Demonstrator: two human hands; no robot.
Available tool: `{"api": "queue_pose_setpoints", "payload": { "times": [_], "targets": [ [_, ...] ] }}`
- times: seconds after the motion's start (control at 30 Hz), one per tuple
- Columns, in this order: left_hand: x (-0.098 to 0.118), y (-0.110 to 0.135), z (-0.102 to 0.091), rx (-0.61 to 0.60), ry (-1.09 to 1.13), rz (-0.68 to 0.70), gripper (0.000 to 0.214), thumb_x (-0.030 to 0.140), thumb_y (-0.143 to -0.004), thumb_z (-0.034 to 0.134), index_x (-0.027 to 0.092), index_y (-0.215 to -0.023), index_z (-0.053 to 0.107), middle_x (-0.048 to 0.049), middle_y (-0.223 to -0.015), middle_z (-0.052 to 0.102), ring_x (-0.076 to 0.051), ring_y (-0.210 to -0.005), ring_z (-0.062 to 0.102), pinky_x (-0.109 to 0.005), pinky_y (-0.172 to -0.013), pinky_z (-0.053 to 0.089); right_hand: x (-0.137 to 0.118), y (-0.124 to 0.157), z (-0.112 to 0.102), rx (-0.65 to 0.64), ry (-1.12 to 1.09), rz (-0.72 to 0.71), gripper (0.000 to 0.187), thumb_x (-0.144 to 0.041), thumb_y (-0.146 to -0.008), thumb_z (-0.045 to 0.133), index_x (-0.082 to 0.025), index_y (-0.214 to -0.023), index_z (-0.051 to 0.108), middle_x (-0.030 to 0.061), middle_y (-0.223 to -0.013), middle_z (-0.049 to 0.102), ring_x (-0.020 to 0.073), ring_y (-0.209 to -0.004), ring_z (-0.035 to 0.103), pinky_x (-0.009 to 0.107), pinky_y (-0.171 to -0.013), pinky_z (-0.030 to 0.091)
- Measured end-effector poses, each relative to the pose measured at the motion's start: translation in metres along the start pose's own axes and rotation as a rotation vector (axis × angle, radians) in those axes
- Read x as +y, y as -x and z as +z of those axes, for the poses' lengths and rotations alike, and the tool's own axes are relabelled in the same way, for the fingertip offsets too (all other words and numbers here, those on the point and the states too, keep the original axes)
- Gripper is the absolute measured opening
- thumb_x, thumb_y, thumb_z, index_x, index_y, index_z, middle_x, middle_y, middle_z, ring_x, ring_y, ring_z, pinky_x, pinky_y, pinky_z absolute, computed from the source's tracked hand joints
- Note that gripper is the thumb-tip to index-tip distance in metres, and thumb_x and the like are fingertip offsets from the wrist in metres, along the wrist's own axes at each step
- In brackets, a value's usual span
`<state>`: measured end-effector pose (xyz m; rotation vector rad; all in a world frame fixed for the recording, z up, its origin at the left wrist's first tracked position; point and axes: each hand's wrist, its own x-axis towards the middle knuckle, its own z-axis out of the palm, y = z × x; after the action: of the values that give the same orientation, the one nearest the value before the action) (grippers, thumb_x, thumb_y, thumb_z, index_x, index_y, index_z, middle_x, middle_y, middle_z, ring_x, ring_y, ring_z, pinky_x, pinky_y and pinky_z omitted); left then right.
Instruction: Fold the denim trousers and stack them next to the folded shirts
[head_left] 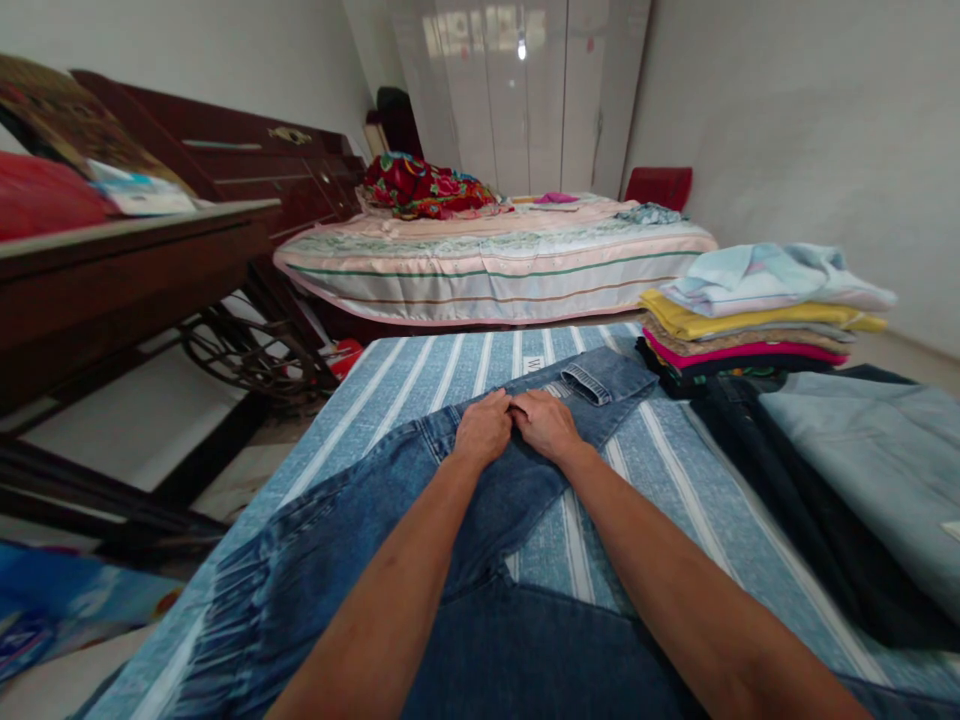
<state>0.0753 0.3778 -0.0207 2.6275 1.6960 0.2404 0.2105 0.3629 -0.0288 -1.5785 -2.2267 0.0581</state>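
Observation:
A pair of blue denim jeans (322, 545) lies spread over a blue and white striped bed cover (667, 470). Its gathered elastic waist is at the lower left, and one leg runs away from me to a folded-back cuff near the far edge. My left hand (484, 427) is closed on the upper edge of that leg. Right beside it, my right hand (546, 424) also pinches the denim, the two hands nearly touching. My fingertips are partly hidden in the cloth. The other leg stretches along the bottom, partly behind my right forearm.
At the right stands a stack of folded clothes (757, 320), with folded dark trousers (810, 510) and light blue jeans (885, 430) nearer me. A wooden sewing-machine table (135, 255) is on the left. Beyond lies another bed (480, 265) with a red floral blanket (427, 187).

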Motion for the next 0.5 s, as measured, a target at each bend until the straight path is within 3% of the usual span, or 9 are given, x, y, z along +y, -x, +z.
{"api": "queue_pose_setpoints", "payload": {
  "times": [0.13,0.3,0.5],
  "targets": [
    [-0.0029,0.0015,0.0021,-0.025,0.015,-0.03,0.043,0.021,-0.09,0.035,0.016,-0.131,0.044,-0.009,-0.143,0.042,-0.022,-0.134,0.034,-0.039,-0.109,0.029,0.0034,-0.0009,0.0011,-0.029,-0.005,-0.034,0.031,-0.022,-0.092,0.037,-0.025,-0.106,0.064,0.0057,-0.097,0.061,0.0178,-0.095,0.053,0.027,-0.082,0.039],
    [-0.0006,0.0043,0.0012,-0.066,0.043,-0.073,0.056,0.029,-0.089,0.036,0.011,-0.142,0.025,-0.0141,-0.144,0.038,-0.026,-0.137,0.027,-0.042,-0.109,0.026,0.0055,-0.0019,0.0032,-0.059,0.009,-0.045,0.031,-0.024,-0.092,0.037,-0.023,-0.106,0.065,0.0082,-0.099,0.059,0.0198,-0.096,0.051,0.03,-0.082,0.038],
    [-0.0079,-0.0022,-0.0064,-0.183,0.091,-0.013,0.052,0.031,-0.088,0.038,0.016,-0.137,0.032,-0.0113,-0.148,0.033,-0.028,-0.137,0.025,-0.045,-0.11,0.024,0.0073,-0.0022,0.0028,-0.092,0.001,-0.043,0.032,-0.025,-0.093,0.035,-0.022,-0.106,0.065,0.0084,-0.098,0.059,0.0192,-0.095,0.051,0.029,-0.082,0.037]
  ]
}}
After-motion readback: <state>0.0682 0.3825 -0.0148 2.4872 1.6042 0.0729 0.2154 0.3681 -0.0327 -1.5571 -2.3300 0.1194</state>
